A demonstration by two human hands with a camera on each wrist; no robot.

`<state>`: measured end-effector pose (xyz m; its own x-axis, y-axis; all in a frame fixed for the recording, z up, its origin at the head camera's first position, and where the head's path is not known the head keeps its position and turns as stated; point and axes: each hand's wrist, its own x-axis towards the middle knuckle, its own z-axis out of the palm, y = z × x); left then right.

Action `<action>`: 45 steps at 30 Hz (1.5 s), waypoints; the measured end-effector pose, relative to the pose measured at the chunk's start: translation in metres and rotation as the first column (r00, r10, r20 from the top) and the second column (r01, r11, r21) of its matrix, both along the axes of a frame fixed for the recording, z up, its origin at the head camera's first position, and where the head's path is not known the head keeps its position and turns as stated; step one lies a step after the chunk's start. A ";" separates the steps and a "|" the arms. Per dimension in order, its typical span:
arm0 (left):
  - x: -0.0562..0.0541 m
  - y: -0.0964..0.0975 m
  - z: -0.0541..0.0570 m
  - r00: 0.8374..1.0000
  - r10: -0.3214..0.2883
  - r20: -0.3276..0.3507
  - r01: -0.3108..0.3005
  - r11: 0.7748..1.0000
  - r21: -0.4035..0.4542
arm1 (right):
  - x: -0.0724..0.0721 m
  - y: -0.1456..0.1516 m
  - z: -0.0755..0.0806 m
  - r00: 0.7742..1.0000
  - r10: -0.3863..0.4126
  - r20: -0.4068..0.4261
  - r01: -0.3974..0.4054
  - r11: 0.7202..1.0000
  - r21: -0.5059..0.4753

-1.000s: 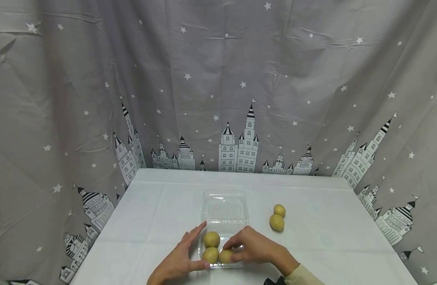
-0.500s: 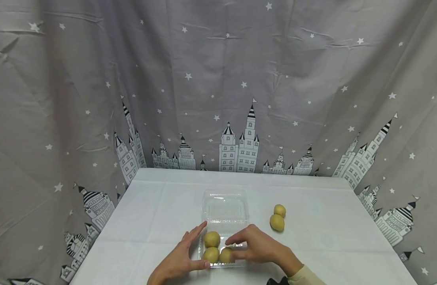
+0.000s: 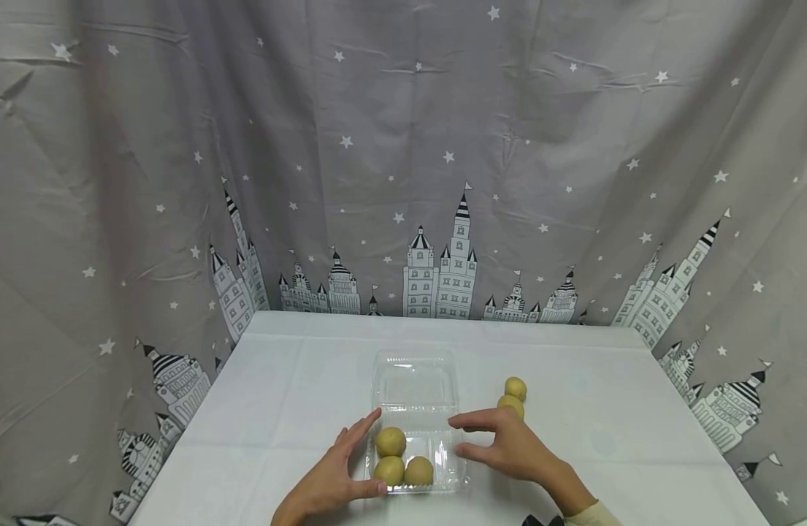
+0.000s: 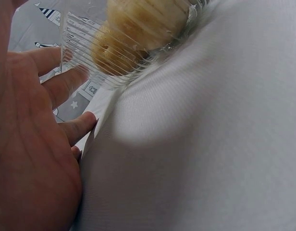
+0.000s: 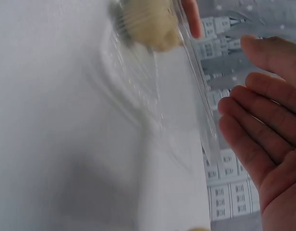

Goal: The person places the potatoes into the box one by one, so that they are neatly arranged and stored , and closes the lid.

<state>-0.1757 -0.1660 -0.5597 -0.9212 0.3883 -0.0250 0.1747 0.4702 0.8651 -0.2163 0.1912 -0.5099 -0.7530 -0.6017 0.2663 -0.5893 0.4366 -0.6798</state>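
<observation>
Clear plastic box (image 3: 450, 471) stands at lower centre of the head view, its lid (image 3: 416, 383) folded back toward the top of the frame. Three potatoes (image 3: 391, 442) sit inside: two along the left side, one at the near edge, right of them; the base shows bare behind and to the right of that one. Two loose potatoes (image 3: 515, 388) lie on the white table (image 3: 613, 416), right of centre, the nearer partly hidden by the right hand (image 3: 511, 444).

Left hand (image 3: 334, 475): fingers extended and spread along the box's left side, thumb at its near left corner; no clenching seen. Right hand: released, holding nothing, thumb and forefinger apart, just beside the box's right edge.

Step in hand, as judged: filling the box, three in, two out. Next move appears to call for a short reach to the loose pair, a light grasp of one, and a gentle set-down in the bare space.

Appearance: potatoes rounded, dull yellow; left wrist view shows small dark specks on one through the ribbed wall.
</observation>
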 end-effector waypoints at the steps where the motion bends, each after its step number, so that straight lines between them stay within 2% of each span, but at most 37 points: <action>1: 0.000 0.000 0.000 1.000 -0.001 0.001 0.001 1.000 0.002 | 0.000 0.004 -0.001 1.000 -0.013 0.002 0.013 1.000 -0.019; 6: 0.002 0.000 0.002 1.000 0.006 0.009 -0.006 1.000 0.004 | 0.000 0.021 -0.005 0.997 -0.066 0.044 0.071 0.992 -0.106; 10: 0.002 0.000 0.003 1.000 0.010 0.011 -0.010 1.000 -0.001 | 0.003 0.035 -0.006 0.991 -0.109 0.080 0.118 0.985 -0.127; 24: 0.001 0.001 0.003 1.000 0.018 0.017 -0.018 1.000 -0.002 | 0.014 0.077 -0.007 0.959 -0.259 0.114 0.268 0.961 -0.070; 38: 0.001 0.000 0.001 1.000 0.020 0.013 -0.020 1.000 0.005 | 0.004 0.109 -0.025 0.918 -0.380 0.113 0.389 0.918 -0.075; 45: 0.000 0.001 0.001 1.000 0.001 0.015 -0.001 1.000 0.004 | -0.003 0.115 -0.027 0.906 -0.400 0.142 0.412 0.909 -0.064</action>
